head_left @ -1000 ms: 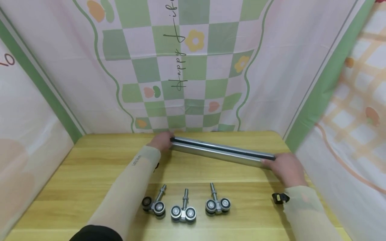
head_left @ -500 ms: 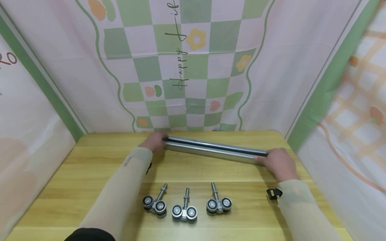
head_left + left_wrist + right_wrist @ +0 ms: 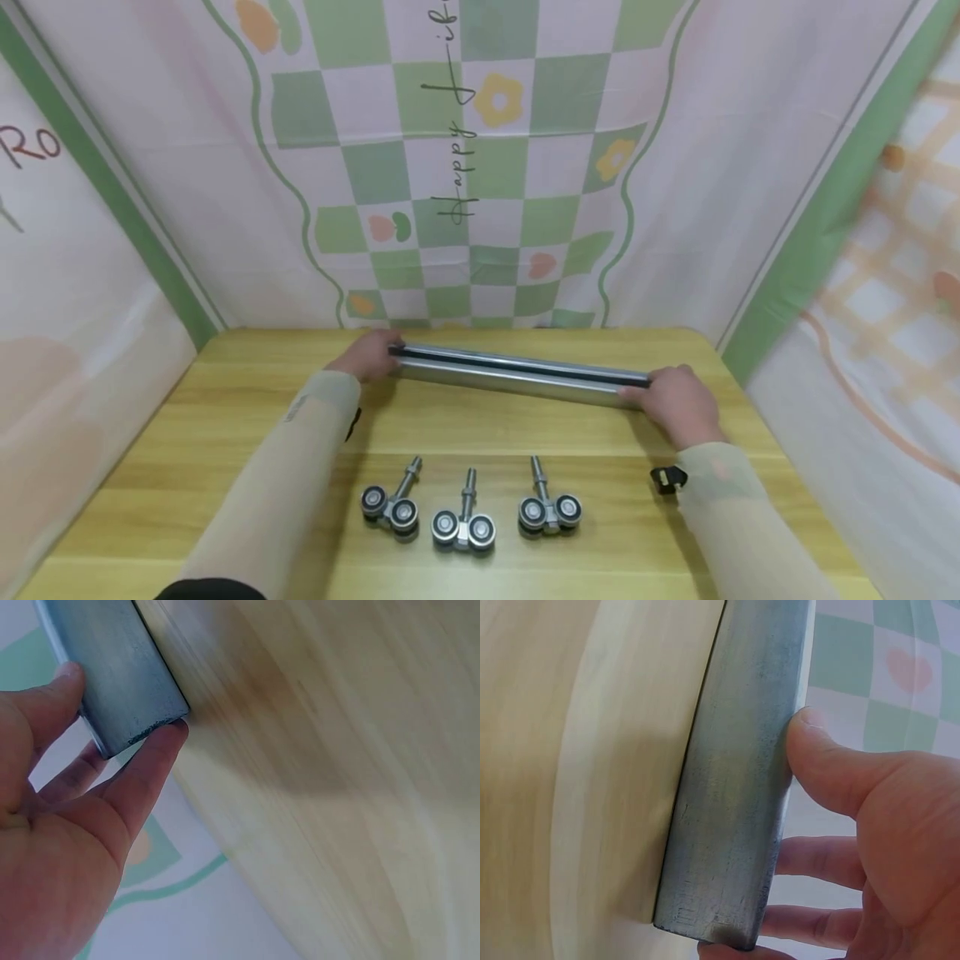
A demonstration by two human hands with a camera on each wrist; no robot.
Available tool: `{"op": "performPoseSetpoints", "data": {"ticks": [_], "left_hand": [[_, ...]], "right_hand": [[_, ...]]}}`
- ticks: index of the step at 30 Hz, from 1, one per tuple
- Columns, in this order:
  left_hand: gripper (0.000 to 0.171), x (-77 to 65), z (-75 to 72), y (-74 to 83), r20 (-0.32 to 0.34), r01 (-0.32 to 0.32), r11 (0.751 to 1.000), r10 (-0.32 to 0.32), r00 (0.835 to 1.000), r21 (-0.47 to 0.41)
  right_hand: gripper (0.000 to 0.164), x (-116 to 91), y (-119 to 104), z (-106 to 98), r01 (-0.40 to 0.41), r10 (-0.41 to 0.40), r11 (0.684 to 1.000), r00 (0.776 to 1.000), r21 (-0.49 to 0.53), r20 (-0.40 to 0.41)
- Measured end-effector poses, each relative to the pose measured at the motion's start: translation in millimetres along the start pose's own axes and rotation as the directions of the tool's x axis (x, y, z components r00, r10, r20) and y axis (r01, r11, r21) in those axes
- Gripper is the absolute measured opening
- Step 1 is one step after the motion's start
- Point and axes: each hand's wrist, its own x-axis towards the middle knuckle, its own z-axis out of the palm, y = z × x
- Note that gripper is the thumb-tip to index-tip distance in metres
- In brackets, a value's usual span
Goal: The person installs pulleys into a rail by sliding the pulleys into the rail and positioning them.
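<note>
A straight silver metal rail (image 3: 517,385) with a dark slot along its length lies crosswise over the far part of the table, its right end a little nearer. My left hand (image 3: 369,354) grips its left end. In the left wrist view the thumb (image 3: 69,688) is on one side and a finger (image 3: 150,769) is under the end. At the other end, my right hand (image 3: 681,404) holds the rail, thumb (image 3: 810,742) against its side. Three twin-wheel rollers with threaded bolts, left (image 3: 390,510), middle (image 3: 463,529) and right (image 3: 550,510), sit closer to me, untouched.
Below everything is a wooden table (image 3: 465,437) with rounded far corners. A checked green and white cloth (image 3: 495,167) hangs directly behind its far edge. More printed cloth hangs at the left (image 3: 82,292) and right (image 3: 862,333) sides.
Both hands have shifted left with the rail, and its slant has lessened slightly. The three rollers stay where they were on the table; the head view has turned a little.
</note>
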Motion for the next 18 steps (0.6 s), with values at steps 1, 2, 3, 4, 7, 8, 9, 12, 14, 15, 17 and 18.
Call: {"op": "performPoseSetpoints", "data": {"ticks": [1,2,3,4,7,8,9,12,14,15,17,18], "left_hand": [[0.041,-1.6,-0.6,-1.7,0.001,0.003,1.000,-0.003,1.000,-0.007],[0.041,-3.0,-1.0,-3.6,0.002,0.005,1.000,-0.005,1.000,-0.014],[0.040,-4.7,-1.6,-5.5,0.004,0.007,1.000,-0.007,1.000,-0.022],[0.040,-5.9,-2.3,-7.0,0.007,0.008,0.999,-0.007,1.000,-0.031],[0.040,-9.3,-4.0,-10.8,0.006,0.008,0.999,-0.007,1.000,-0.051],[0.040,-10.3,-4.6,-12.1,0.003,0.002,0.999,-0.002,1.000,-0.053],[0.040,-11.2,-4.9,-13.4,-0.001,-0.003,0.998,0.003,1.000,-0.055],[0.040,-13.3,-4.4,-18.4,-0.006,0.002,0.998,-0.002,1.000,-0.060],[0.041,-15.2,-3.9,-21.5,-0.004,0.004,0.998,-0.004,1.000,-0.066],[0.041,-16.0,-3.5,-23.0,-0.002,0.009,0.997,-0.009,1.000,-0.071],[0.041,-17.8,-3.4,-25.7,-0.001,0.009,0.997,-0.009,1.000,-0.077],[0.041,-18.9,-3.5,-26.7,-0.001,0.009,0.997,-0.010,1.000,-0.077]], "right_hand": [[0.077,0.4,-1.7,-0.3,0.004,-0.004,1.000,1.000,-0.002,0.003],[0.076,0.8,-3.4,-0.1,0.005,-0.005,1.000,1.000,-0.001,0.002],[0.076,1.1,-5.3,-0.3,0.004,-0.004,1.000,1.000,0.000,0.004],[0.077,1.4,-6.9,-0.2,0.005,-0.005,1.000,1.000,0.000,0.004],[0.080,2.5,-9.9,0.8,0.009,-0.009,1.000,1.000,0.004,-0.006],[0.081,3.0,-10.6,1.7,0.010,-0.010,1.000,1.000,0.003,-0.008],[0.082,3.2,-11.6,2.2,0.013,-0.013,1.000,1.000,0.004,-0.009],[0.083,4.7,-13.2,4.6,0.018,-0.017,1.000,1.000,0.010,-0.011],[0.083,5.5,-14.2,5.9,0.024,-0.024,1.000,1.000,0.011,-0.013],[0.082,6.0,-14.6,6.5,0.026,-0.026,1.000,1.000,0.011,-0.013],[0.081,6.8,-15.7,7.3,0.027,-0.027,1.000,1.000,0.006,-0.013],[0.081,7.2,-16.3,7.5,0.030,-0.029,1.000,0.999,0.002,-0.012]]}}
